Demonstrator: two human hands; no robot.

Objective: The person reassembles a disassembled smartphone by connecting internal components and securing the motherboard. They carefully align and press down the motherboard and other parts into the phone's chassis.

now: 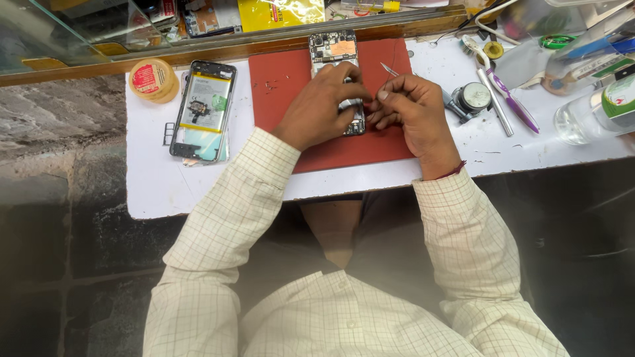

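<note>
An opened phone (334,56) with its back removed lies lengthwise on a red work mat (284,86). My left hand (321,106) rests over the phone's lower half, fingers pressing it down. My right hand (410,109) is beside it at the phone's right edge and grips thin metal tweezers (389,69), whose free end points up and to the left. The fingertips of both hands meet near the phone's lower right side, which they hide.
A second opened phone frame with battery (202,109) lies left of the mat on the white table (165,192). A round yellow tin (152,79) stands at far left. Right: a small round tool (473,98), purple toothbrush (506,99), clear bottles (595,112). A glass case (79,26) lies behind.
</note>
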